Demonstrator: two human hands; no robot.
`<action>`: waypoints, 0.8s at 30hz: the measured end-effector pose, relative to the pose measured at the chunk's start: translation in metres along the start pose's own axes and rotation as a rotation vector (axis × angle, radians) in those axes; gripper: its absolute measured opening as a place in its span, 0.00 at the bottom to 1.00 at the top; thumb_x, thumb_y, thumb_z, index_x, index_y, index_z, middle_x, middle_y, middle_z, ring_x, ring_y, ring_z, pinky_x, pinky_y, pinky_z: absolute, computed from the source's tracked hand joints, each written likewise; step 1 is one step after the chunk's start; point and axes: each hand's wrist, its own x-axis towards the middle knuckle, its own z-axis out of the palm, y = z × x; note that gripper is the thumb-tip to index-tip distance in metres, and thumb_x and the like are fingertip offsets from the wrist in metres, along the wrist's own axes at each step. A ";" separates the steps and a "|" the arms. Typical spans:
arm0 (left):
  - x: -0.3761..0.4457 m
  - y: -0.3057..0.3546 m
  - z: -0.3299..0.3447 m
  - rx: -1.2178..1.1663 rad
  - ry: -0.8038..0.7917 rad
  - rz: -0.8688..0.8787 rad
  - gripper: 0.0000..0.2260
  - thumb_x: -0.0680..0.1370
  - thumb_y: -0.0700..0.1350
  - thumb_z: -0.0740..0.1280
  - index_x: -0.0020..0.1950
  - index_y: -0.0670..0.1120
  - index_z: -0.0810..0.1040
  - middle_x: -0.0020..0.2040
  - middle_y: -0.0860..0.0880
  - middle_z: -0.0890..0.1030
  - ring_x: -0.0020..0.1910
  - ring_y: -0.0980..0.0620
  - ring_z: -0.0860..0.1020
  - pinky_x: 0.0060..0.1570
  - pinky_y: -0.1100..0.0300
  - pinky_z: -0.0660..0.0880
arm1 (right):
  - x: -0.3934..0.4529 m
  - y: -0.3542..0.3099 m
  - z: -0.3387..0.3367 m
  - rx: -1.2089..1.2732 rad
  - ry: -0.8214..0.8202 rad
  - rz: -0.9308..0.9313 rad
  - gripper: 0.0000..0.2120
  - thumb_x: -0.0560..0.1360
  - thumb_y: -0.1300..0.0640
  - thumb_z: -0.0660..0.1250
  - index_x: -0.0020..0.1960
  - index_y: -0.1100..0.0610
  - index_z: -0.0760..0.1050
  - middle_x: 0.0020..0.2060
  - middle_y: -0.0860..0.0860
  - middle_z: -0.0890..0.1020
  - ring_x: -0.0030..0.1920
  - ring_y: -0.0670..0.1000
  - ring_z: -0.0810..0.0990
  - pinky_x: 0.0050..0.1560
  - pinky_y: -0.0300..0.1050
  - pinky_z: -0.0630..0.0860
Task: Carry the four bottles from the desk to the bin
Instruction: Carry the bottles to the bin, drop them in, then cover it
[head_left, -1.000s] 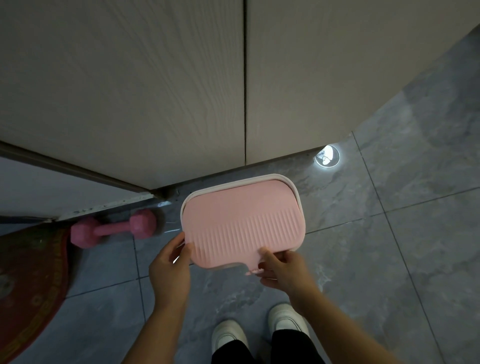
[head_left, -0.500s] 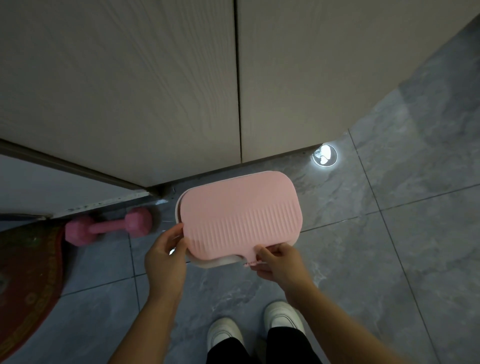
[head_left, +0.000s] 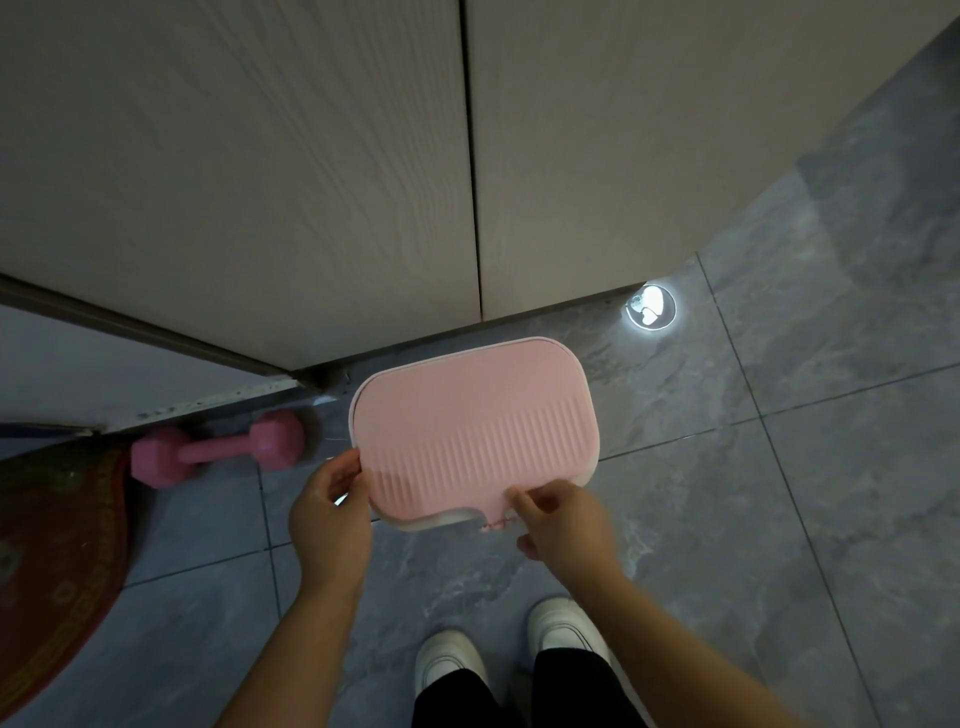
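Both hands, the left hand (head_left: 332, 512) and right hand (head_left: 558, 519), pinched the near edge of the ribbed pink plastic lid (head_left: 472, 431) on the white bin (head_left: 586, 480) on the floor; it looked light, stiff, best gripped by its rim.

One pink lid (head_left: 475, 434), one dumbbell (head_left: 218, 448), two hands, two shoes.

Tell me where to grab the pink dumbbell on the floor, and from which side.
Grip the pink dumbbell by its thin middle bar, coming from above. It lies flat on the tiles, bulky heads at both ends and the door track close behind, so only the bar offers a narrow, wrappable section.
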 end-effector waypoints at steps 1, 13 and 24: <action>0.000 0.000 0.000 0.001 -0.004 -0.005 0.14 0.73 0.32 0.64 0.56 0.42 0.80 0.48 0.50 0.80 0.46 0.52 0.77 0.46 0.66 0.70 | 0.001 0.001 -0.006 -0.066 0.079 -0.030 0.11 0.73 0.50 0.68 0.40 0.58 0.75 0.35 0.55 0.81 0.38 0.57 0.83 0.44 0.47 0.79; -0.001 0.000 0.000 0.050 -0.035 -0.027 0.13 0.75 0.38 0.66 0.60 0.43 0.79 0.54 0.43 0.82 0.50 0.49 0.78 0.54 0.56 0.73 | 0.018 -0.007 -0.033 -0.148 0.282 -0.221 0.22 0.77 0.59 0.63 0.69 0.62 0.68 0.66 0.56 0.70 0.62 0.56 0.73 0.65 0.44 0.68; -0.006 -0.002 0.000 0.041 -0.042 -0.004 0.15 0.74 0.33 0.64 0.59 0.44 0.79 0.55 0.43 0.81 0.51 0.48 0.78 0.54 0.55 0.75 | 0.019 -0.001 -0.037 -0.165 0.258 -0.222 0.24 0.77 0.57 0.63 0.72 0.58 0.65 0.67 0.54 0.69 0.63 0.53 0.72 0.66 0.45 0.69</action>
